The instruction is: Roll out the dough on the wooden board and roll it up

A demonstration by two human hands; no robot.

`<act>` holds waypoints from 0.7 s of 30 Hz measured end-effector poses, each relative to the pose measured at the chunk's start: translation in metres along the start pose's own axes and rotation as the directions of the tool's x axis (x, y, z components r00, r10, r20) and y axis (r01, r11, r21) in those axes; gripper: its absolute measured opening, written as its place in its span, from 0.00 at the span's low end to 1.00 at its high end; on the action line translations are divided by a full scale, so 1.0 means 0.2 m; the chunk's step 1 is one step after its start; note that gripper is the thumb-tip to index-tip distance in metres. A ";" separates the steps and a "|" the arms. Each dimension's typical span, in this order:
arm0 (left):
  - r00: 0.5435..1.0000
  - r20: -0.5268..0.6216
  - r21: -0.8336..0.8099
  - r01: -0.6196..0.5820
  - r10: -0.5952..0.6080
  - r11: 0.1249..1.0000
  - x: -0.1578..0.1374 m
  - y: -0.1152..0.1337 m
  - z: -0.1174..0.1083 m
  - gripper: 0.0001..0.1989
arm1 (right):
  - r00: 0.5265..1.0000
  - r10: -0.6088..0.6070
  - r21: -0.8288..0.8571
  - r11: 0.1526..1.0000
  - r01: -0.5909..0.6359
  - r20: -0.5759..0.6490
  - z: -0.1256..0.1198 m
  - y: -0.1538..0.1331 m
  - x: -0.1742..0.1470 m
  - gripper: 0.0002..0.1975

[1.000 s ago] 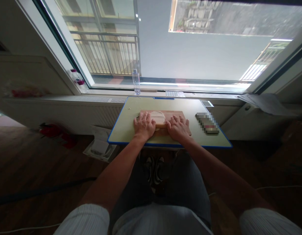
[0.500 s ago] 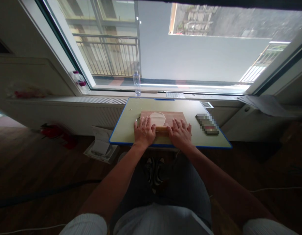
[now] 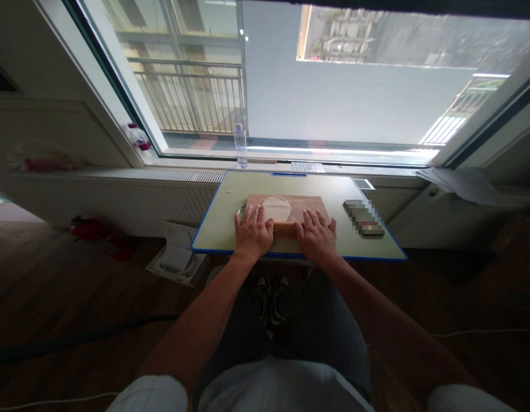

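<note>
While left hand (image 3: 253, 230) and right hand (image 3: 317, 233) lie over the rolling pin (image 3: 284, 226), fingers outstretched, uneven pressure could tear the thin dough sheet (image 3: 276, 209).

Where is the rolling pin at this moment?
In the head view, the rolling pin lies mid-frame across the wooden board, under the left hand and right hand, just on the near side of the visible dough.
</note>
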State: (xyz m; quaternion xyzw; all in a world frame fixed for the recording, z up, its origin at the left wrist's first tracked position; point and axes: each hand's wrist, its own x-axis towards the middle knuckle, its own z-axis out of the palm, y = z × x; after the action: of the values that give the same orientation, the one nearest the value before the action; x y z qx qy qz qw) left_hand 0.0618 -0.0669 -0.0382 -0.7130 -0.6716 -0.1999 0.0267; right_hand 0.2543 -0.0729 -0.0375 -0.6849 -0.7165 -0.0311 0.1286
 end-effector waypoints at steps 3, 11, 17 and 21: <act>1.000 0.027 -0.007 0.011 -0.011 1.000 0.06 0.00 0.00 0.33 | 0.999 0.004 0.005 1.000 -0.004 0.039 0.00 0.00 0.06 0.36; 0.990 0.136 0.027 0.029 -0.032 0.999 0.23 0.01 -0.02 0.33 | 0.992 -0.017 -0.017 1.000 0.019 0.128 -0.06 -0.02 0.18 0.34; 0.981 0.188 0.029 0.032 -0.037 0.999 0.33 0.01 -0.01 0.33 | 0.991 -0.019 -0.026 0.999 0.023 0.134 -0.07 -0.01 0.26 0.33; 0.968 0.246 0.060 0.036 -0.050 0.998 0.40 0.00 0.01 0.33 | 0.992 -0.017 -0.023 1.000 0.020 0.126 -0.05 -0.01 0.32 0.32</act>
State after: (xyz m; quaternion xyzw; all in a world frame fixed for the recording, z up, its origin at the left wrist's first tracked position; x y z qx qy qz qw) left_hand 0.0641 0.0098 -0.0132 -0.7167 -0.6901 -0.0915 -0.0417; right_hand 0.2516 -0.0130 -0.0125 -0.6803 -0.7291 0.0020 0.0746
